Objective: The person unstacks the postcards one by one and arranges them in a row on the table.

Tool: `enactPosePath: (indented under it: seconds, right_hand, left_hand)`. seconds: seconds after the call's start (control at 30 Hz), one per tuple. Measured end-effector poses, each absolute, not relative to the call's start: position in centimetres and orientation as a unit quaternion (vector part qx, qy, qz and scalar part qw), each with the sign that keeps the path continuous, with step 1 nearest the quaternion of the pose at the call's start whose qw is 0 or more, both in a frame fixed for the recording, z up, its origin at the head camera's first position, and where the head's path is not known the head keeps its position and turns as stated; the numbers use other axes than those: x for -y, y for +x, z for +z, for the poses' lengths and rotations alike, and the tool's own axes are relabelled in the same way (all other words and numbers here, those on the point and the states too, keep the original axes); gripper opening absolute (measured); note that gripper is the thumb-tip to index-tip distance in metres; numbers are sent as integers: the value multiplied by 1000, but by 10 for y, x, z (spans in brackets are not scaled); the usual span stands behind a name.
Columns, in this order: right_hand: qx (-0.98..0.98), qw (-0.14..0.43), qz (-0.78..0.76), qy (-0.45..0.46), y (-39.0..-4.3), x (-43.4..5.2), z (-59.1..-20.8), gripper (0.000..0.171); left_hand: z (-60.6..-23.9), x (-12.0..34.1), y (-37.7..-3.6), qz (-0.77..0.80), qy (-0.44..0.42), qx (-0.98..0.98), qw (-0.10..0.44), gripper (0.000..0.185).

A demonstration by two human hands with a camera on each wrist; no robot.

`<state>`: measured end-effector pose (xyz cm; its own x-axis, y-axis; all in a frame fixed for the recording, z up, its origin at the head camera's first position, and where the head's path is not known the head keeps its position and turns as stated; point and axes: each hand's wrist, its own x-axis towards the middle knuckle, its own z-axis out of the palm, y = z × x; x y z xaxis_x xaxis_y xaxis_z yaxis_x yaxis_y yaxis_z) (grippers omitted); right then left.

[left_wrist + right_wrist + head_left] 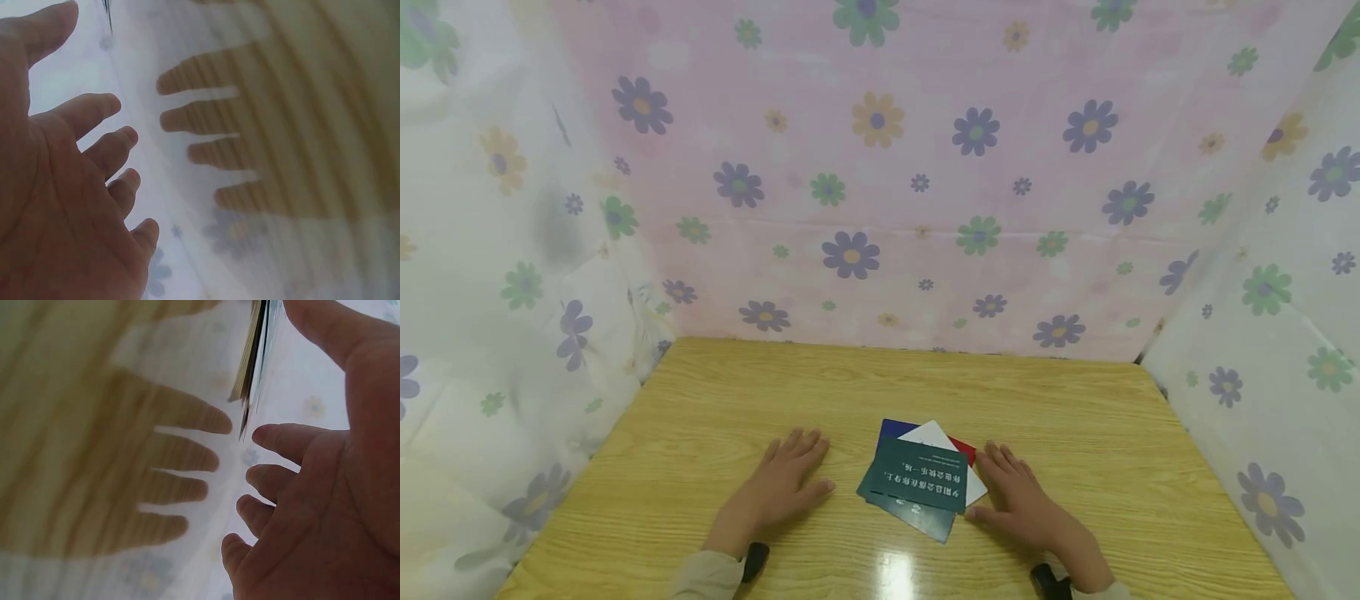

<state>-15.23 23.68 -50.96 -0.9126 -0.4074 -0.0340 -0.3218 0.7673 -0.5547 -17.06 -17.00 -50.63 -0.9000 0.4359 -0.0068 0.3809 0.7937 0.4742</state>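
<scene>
**Both hands flat on worktop, card stack between them**

Head view: a wooden worktop (715, 417) enclosed by flowered cloth (880, 167) on the far, left and right sides. A loose stack of cards (917, 483) lies near the middle of the near edge; the top card (923, 475) is dark green with white print, and blue, white and red cards fan out beneath on the far side. This view alone shows the full layout and the colours.

Left hand (786, 479): palm down on the worktop, just left of the stack, fingers straight and slightly spread, pointing far. Grip wide, holding nothing. It stands apart from the cards.

Right hand (1018, 496): palm down just right of the stack, fingers straight, grip wide, holding nothing. Its thumb lies at the stack's right edge; contact cannot be confirmed.

Left wrist view: palm and spread fingers (94, 109) from beneath, with their reflection in the glossy surface; no cards seen.

Right wrist view: the stack edge-on (253, 362), beside the thumb and forefinger.
</scene>
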Motion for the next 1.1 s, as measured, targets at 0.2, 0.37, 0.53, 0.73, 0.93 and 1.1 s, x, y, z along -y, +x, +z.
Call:
enactPosePath:
  seconds: [0.2,0.37,0.53,0.73,0.93,1.1]
  right_hand:
    - [-934,77,-276,-212,-157,-229,-510,98]
    - [-935,75,-269,-217,-161,-224,-508,101]
    - [-936,80,-267,-215,-164,-221,-506,104]
    - [-938,82,-262,-211,-169,-223,-506,108]
    - [-939,85,-255,-213,-172,-226,-506,111]
    - [-936,83,-263,-217,-172,-226,-505,108]
  left_hand:
    - [-505,155,-174,239,240,-938,70,72]
    - [-505,144,-177,233,252,-935,84,75]
    - [-504,134,-180,229,261,-934,88,79]
    - [-500,122,-184,223,270,-932,97,83]
    - [-500,114,-192,212,277,-931,106,90]
    - [-503,110,-200,221,275,-927,124,98]
